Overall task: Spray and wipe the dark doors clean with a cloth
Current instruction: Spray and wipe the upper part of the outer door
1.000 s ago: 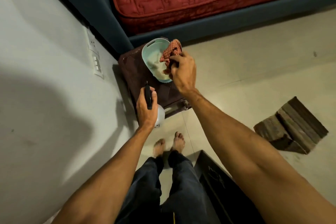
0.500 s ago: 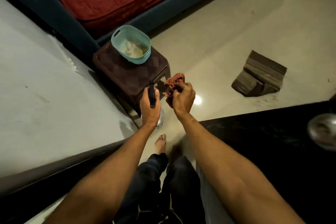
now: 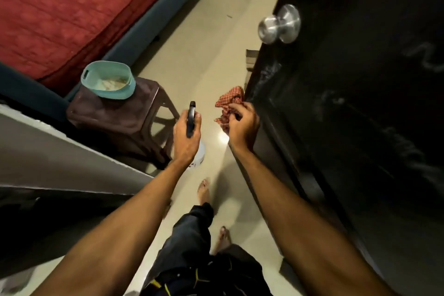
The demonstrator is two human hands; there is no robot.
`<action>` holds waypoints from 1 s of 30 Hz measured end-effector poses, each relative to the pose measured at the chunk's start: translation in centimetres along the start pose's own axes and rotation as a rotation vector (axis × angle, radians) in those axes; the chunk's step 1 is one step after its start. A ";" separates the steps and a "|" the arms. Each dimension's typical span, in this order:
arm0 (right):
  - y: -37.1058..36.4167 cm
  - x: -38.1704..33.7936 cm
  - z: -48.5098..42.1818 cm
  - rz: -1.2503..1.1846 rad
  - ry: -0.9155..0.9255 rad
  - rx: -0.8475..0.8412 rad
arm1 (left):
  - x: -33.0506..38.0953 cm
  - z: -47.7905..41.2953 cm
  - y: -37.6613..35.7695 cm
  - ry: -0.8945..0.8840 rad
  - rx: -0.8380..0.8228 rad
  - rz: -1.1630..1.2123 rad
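Note:
A dark door [image 3: 360, 108] with pale smudges and a round metal knob [image 3: 280, 24] fills the right side. My right hand [image 3: 242, 125] grips a crumpled red checked cloth [image 3: 229, 102] just left of the door's edge. My left hand [image 3: 187, 137] holds a spray bottle [image 3: 198, 151] by its black trigger head, with the white body hanging below the hand, over the floor. The two hands are a short way apart at mid-frame.
A teal tub [image 3: 108, 81] sits on a brown plastic stool [image 3: 120, 122] to the left. Behind it is a bed with a red mattress [image 3: 72, 12]. A grey wall [image 3: 48, 151] runs along the left. My bare feet stand on the pale tiled floor [image 3: 204, 43].
My view has swung right, from the stool to the dark door and its knob. My right hand carried the cloth away from the tub toward the door's edge. My left hand kept hold of the bottle.

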State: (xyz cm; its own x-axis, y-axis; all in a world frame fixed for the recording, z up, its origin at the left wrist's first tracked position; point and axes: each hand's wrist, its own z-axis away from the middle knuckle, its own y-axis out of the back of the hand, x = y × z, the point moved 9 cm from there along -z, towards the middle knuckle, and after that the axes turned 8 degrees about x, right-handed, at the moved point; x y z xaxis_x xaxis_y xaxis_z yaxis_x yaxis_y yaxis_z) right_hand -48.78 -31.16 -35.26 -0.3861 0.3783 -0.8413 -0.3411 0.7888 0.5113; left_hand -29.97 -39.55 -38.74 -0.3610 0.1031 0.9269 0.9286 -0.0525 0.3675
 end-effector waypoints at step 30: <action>43.5 -5.7 20.7 0.192 0.176 1.124 | 26.8 24.5 -5.2 -0.389 -0.756 0.435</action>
State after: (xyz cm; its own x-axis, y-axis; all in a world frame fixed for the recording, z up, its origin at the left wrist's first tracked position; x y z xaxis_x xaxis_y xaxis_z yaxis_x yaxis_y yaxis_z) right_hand -43.71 11.01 -11.91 -0.4933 0.5361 -0.6850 0.6585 0.7447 0.1087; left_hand -42.36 -12.16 -17.66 0.1833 0.2389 0.9536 0.6234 -0.7783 0.0751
